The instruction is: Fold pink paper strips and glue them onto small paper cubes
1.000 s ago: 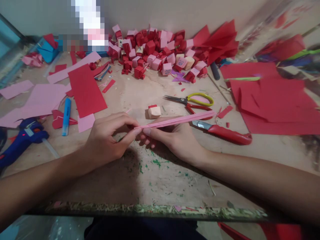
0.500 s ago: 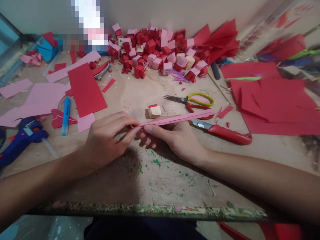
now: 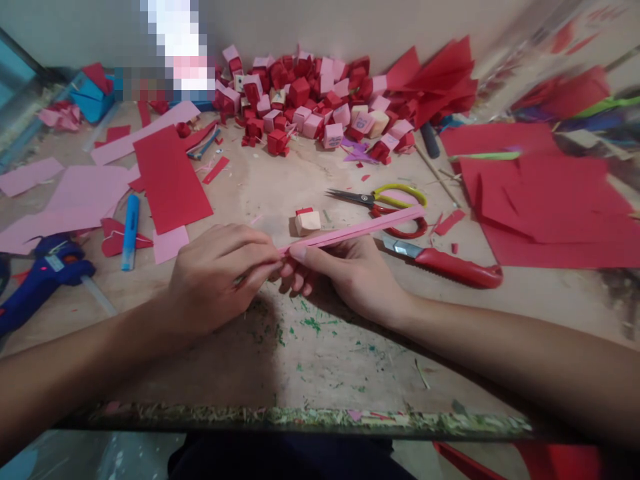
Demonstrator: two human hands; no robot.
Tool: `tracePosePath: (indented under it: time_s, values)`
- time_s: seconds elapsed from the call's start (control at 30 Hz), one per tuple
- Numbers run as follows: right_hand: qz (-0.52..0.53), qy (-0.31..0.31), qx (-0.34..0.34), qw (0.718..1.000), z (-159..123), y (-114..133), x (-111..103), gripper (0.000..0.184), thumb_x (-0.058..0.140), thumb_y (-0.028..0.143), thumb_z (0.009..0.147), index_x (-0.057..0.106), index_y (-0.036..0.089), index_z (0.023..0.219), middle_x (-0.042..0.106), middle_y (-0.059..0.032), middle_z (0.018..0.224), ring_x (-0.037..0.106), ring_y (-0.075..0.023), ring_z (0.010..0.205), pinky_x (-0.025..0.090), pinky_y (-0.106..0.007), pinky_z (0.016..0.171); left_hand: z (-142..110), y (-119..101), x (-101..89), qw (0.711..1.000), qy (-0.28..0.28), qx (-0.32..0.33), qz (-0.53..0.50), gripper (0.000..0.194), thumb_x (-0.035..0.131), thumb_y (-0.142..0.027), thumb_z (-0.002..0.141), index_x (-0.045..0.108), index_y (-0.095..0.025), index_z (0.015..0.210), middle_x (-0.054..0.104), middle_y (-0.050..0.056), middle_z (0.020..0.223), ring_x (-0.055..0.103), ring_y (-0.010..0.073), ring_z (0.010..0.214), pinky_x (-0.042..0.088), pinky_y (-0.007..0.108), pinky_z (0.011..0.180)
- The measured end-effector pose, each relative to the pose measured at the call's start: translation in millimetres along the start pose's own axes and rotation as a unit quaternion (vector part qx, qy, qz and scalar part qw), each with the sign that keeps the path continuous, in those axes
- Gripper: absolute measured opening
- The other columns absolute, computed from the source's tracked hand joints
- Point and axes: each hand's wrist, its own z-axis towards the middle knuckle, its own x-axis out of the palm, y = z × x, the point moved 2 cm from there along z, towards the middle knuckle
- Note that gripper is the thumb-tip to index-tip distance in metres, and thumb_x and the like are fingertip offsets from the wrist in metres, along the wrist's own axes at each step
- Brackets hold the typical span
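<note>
A long, narrow folded strip of pink paper slants up to the right above the table. My right hand pinches it, the thumb on top near its left end and the fingers beneath. At that left end, my left hand closes its fingertips on the strip, hiding its tip. The two hands almost touch. Just beyond them on the table sits a small cream-and-red paper block. Scissors with yellow and red handles lie behind the strip's right end, and a red-handled utility knife rests right of my right hand.
Many small red and pink paper cubes are heaped along the back wall. Red sheets lie at right. At left are a red rectangle, pink sheets, a blue marker and a blue glue gun.
The right end of the pink strip has risen slightly, uncovering more of the scissors' red handle. My left fingers have moved closer together. The hands otherwise stay in place.
</note>
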Motion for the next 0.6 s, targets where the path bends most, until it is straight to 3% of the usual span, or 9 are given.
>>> tracePosePath:
  time_s: [0.2,0.37,0.6]
  values:
    - [-0.003,0.0,-0.016,1.0,0.6,0.2,0.6,0.025,0.08,0.036,0.089,0.079,0.013,0.081,0.074,-0.0043,0.068,0.066,-0.0103,0.057,0.054,-0.021,0.054,0.1,-1.3,-1.1,1.0,-0.005,0.003,0.0,0.013,0.071,-0.016,0.093,0.071,-0.023,0.103,0.08,0.002,0.101,0.075,0.0178,0.091,0.058,0.032,0.084]
    - [0.045,0.003,-0.04,0.998,1.8,-3.0,0.6,0.018,0.084,0.03,0.086,0.081,0.016,0.098,0.076,-0.0019,0.072,0.068,-0.0104,0.057,0.055,-0.02,0.054,0.0,-1.3,-1.4,1.0,-0.005,-0.011,-0.02,0.013,0.071,-0.015,0.092,0.072,-0.023,0.103,0.079,0.003,0.103,0.075,0.0176,0.092,0.058,0.032,0.085]
    - [0.011,-0.007,-0.029,0.999,0.4,-2.6,-1.5,0.017,0.083,0.03,0.087,0.081,0.015,0.094,0.077,-0.0046,0.074,0.069,-0.0118,0.06,0.056,-0.023,0.057,5.8,-7.2,-4.9,0.996,-0.018,-0.051,-0.071,0.012,0.072,-0.012,0.09,0.071,-0.023,0.093,0.079,0.0,0.091,0.074,0.0156,0.084,0.059,0.03,0.077]
